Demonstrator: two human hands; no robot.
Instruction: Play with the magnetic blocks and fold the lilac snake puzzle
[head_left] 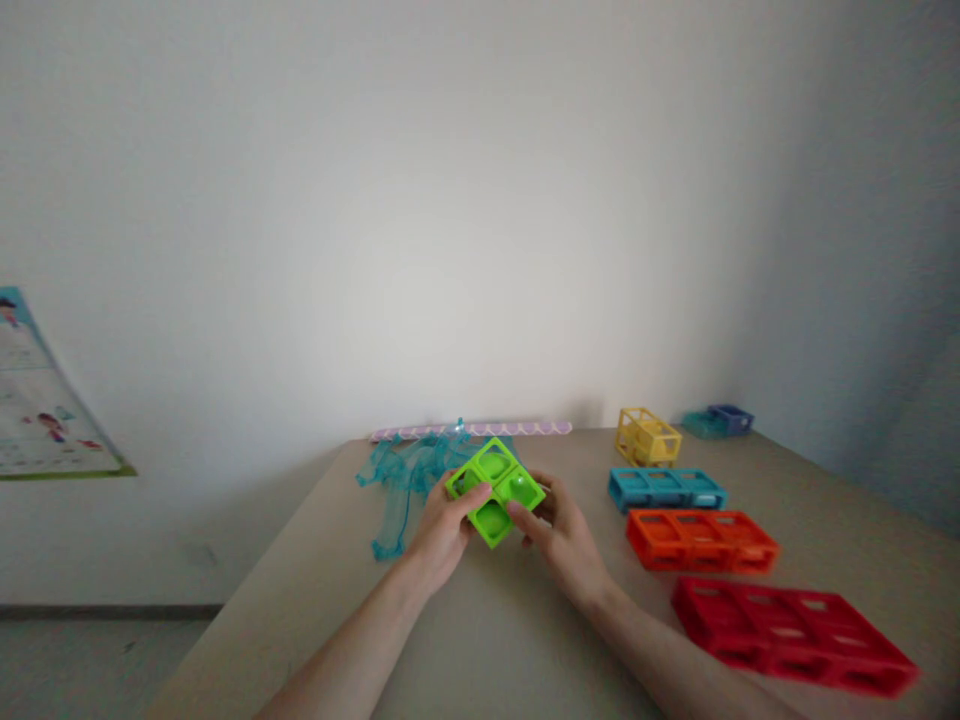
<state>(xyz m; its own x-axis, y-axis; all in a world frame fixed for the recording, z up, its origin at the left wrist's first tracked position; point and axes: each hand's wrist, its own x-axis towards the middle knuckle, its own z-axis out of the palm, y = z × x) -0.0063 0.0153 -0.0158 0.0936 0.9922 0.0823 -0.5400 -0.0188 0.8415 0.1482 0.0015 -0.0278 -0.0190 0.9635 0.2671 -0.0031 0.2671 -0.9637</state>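
A bright green block (495, 490) of four square cells with round hollows is held up above the table, turned like a diamond. My left hand (442, 530) grips its left corner, thumb over the top. My right hand (559, 535) holds its right and lower side, fingers curled round it. Both hands are closed on the block.
On the beige table (480, 640) to the right lie a yellow cube frame (647, 436), a blue block row (665, 489), an orange row (701, 540) and a red row (791, 628). Clear teal track pieces (405, 475) and a lilac strip (472, 430) lie behind. A poster (45, 410) leans at left.
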